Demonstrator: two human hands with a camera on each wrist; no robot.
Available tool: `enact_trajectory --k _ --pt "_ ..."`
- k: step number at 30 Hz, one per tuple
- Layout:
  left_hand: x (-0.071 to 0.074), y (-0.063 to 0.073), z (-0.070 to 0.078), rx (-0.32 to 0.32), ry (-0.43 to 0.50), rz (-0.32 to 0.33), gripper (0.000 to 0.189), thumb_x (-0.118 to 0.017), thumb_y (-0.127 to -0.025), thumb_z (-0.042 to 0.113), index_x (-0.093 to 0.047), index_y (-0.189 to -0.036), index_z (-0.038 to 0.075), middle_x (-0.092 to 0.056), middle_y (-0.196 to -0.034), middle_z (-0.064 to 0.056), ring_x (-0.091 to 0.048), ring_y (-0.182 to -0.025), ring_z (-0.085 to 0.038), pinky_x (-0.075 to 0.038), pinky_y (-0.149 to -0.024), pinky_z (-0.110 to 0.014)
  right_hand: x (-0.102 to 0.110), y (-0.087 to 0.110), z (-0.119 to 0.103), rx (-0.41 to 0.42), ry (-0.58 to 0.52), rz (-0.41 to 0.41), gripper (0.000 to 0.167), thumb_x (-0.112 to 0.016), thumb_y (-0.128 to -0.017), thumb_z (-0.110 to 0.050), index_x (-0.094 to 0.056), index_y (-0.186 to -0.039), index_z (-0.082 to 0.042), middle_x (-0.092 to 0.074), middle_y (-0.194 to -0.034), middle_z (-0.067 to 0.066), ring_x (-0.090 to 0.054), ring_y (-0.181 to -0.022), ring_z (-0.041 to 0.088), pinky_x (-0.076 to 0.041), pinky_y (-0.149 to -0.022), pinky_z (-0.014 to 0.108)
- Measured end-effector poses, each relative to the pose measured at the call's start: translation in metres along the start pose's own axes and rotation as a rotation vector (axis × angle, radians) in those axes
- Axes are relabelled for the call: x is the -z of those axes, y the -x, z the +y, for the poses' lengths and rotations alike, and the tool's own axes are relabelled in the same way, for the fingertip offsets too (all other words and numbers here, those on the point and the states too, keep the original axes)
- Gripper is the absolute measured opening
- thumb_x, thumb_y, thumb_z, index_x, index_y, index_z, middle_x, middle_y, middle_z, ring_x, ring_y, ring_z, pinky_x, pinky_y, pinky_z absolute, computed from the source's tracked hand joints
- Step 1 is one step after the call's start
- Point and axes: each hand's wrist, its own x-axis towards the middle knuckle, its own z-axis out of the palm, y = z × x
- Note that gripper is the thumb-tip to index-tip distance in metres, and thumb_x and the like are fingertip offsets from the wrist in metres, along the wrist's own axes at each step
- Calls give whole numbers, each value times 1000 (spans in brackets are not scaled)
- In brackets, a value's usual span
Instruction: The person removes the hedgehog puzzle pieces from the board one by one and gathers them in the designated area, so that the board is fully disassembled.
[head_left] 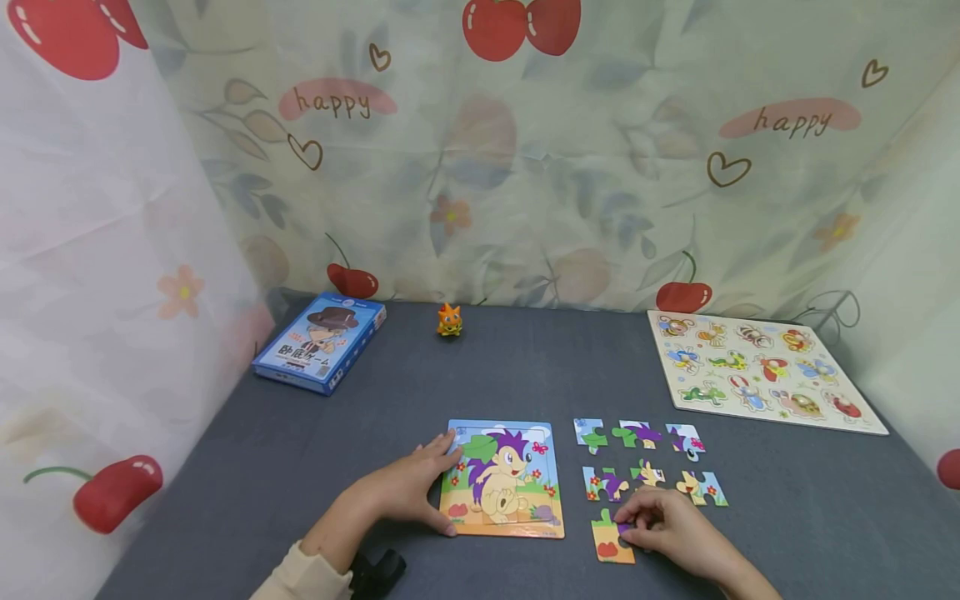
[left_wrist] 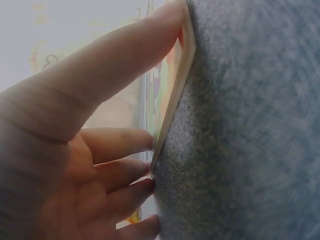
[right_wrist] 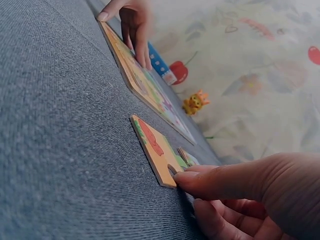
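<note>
In the head view my left hand [head_left: 416,483] spreads along the left side of a square hedgehog picture puzzle board [head_left: 557,500]. Its thumb presses the lower left corner, seen close in the left wrist view, and the fingers rest at the upper left edge. My right hand [head_left: 671,529] pinches a puzzle piece with a purple bit [head_left: 623,528], mostly hidden by the fingertips. Directly left of it lies an orange puzzle piece [head_left: 611,548] with red fruit. Above are two rows of loose pieces, including a hedgehog-face piece [head_left: 686,440].
Far left lies a blue game box [head_left: 322,342]. A small orange and yellow figurine [head_left: 449,320] stands at the back. On the right is a white insect puzzle board [head_left: 765,375], with a wire stand [head_left: 836,312] behind it. Printed curtains border the grey tabletop [head_left: 517,367].
</note>
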Motion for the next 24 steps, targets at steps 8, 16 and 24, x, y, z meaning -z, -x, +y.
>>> enact_trajectory --k 8,16,24 --pt "-1 0 2 31 -11 -11 96 -77 -72 44 -28 -147 10 -7 -158 -11 -9 -144 -36 -15 -113 -56 -1 2 2 23 6 -1 16 -71 -82 -18 -68 -90 -4 -58 -85 3 -48 -65 0 -45 -55 20" --pt "-3 2 11 36 -110 -3 90 -75 -74 44 -32 -145 7 -15 -156 -13 -14 -144 -33 -15 -114 -53 6 1 -1 70 25 22 19 -74 -79 -20 -69 -88 -3 -59 -81 1 -49 -63 -1 -44 -54 19" --pt "-14 11 14 -43 -262 24 82 -65 -82 49 -34 -144 5 -20 -155 -12 -15 -144 -31 -16 -115 -51 8 -22 -25 83 79 -9 26 -75 -77 -22 -68 -93 -1 -62 -83 6 -51 -63 1 -44 -53 19"
